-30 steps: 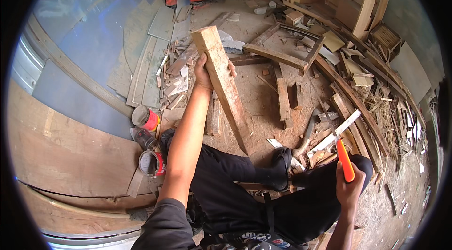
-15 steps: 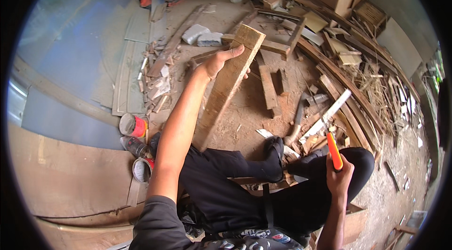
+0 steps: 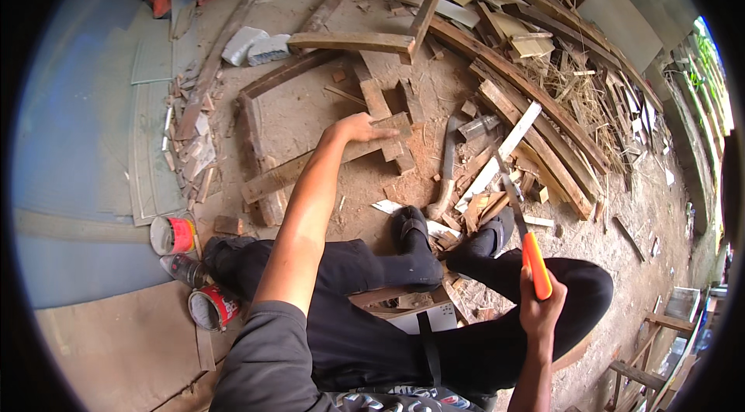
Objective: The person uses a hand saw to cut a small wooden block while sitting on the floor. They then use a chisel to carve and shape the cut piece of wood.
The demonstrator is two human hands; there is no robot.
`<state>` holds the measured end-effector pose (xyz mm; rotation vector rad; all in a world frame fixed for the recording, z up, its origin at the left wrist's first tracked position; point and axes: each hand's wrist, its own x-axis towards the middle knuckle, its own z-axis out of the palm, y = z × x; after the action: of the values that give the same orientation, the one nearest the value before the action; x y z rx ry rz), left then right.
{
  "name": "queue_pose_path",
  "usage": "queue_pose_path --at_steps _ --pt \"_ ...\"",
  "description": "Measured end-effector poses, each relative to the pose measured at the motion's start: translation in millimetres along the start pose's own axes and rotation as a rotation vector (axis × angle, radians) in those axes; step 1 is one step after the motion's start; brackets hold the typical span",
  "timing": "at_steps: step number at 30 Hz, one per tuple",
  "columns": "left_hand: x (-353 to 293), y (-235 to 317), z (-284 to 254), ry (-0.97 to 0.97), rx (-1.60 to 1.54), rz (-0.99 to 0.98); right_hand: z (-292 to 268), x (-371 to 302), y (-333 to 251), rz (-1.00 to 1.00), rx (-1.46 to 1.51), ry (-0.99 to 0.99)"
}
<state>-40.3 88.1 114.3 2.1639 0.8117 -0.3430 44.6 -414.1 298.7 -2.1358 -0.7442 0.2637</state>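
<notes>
Item: my left hand [image 3: 358,129] spread flat on the plank [image 3: 310,164]; right hand [image 3: 541,311] clenched around the orange-handled knife [image 3: 528,245]. Step: steadying; next, I judge, a careful chop.

Red cans [image 3: 194,272], scattered wood scraps [image 3: 535,94]

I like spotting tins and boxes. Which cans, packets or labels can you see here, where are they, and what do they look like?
Red can: on the ground left of the person's legs, round, on its side, red with a pale end.
Second can: nearer, beside the left arm, round, red and white label, grey rim.
Spray can: between the two, lying down, dark with red.
White carton: under the legs, flat, mostly hidden.
No signs or screens.
</notes>
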Motion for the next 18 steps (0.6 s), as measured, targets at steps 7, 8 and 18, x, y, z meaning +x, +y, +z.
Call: queue_pose_path --at_steps 7,8,18 --pt "49.1 -55.1 61.0 -0.079 -0.03 -0.048 67.3 22.1 28.6 0.041 -0.008 -0.052" --pt "49.6 -51.5 61.7 -0.103 -0.063 -0.034 83.6 32.7 45.0 -0.031 -0.078 -0.06" --pt "12.8 -47.2 61.8 0.266 -0.008 0.037 222.6 152.6 225.5 -0.274 -0.857 -0.294"
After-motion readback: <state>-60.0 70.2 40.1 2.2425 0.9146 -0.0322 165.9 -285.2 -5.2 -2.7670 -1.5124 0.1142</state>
